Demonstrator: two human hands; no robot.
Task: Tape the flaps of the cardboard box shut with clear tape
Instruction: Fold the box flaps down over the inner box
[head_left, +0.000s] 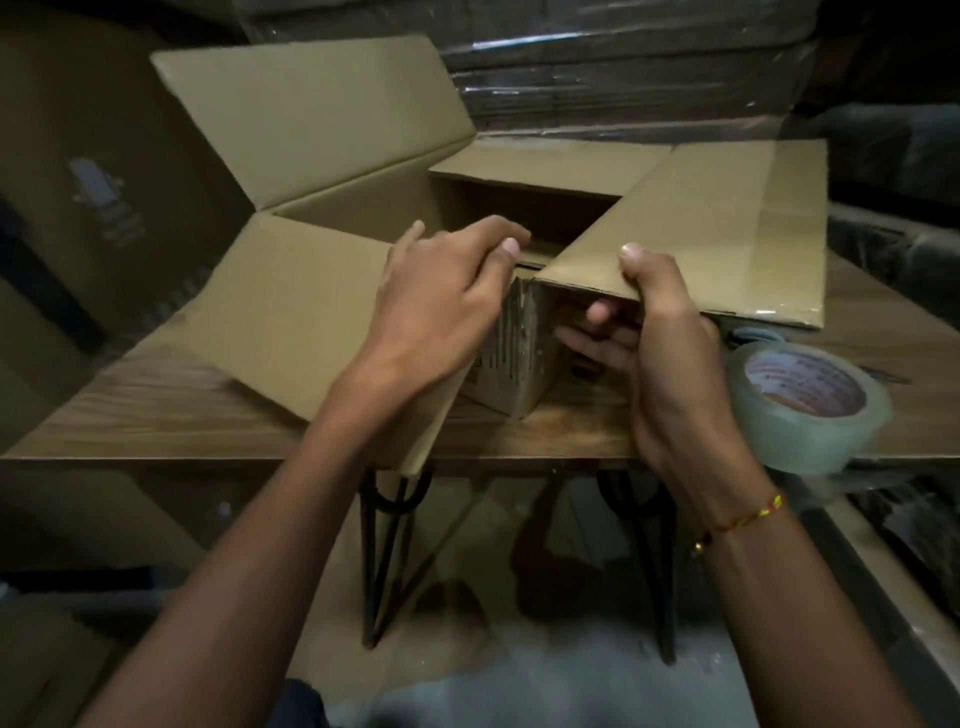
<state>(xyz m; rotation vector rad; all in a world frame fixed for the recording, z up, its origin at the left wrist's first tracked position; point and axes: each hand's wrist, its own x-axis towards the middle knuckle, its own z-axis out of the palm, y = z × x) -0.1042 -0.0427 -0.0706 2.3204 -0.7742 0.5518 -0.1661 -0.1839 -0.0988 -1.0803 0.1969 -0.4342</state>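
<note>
A brown cardboard box (511, 374) stands on a wooden table (156, 405), one corner turned toward me, all its flaps spread. My right hand (660, 343) grips the near edge of the right flap (701, 234), thumb on top and fingers underneath. My left hand (447, 306) rests on the near left flap (291, 322) by the box corner, fingers curled over its edge. The far left flap (311, 119) stands up. A narrow back flap (545, 161) lies folded inward. A roll of clear tape (810, 410) lies on the table's front edge, right of my right wrist.
Stacks of flat cardboard wrapped in plastic film (597, 78) rise behind the table. Large brown boxes (93, 197) stand on the left. Black hairpin table legs (384, 545) show below the tabletop. Dark clutter sits at the far right.
</note>
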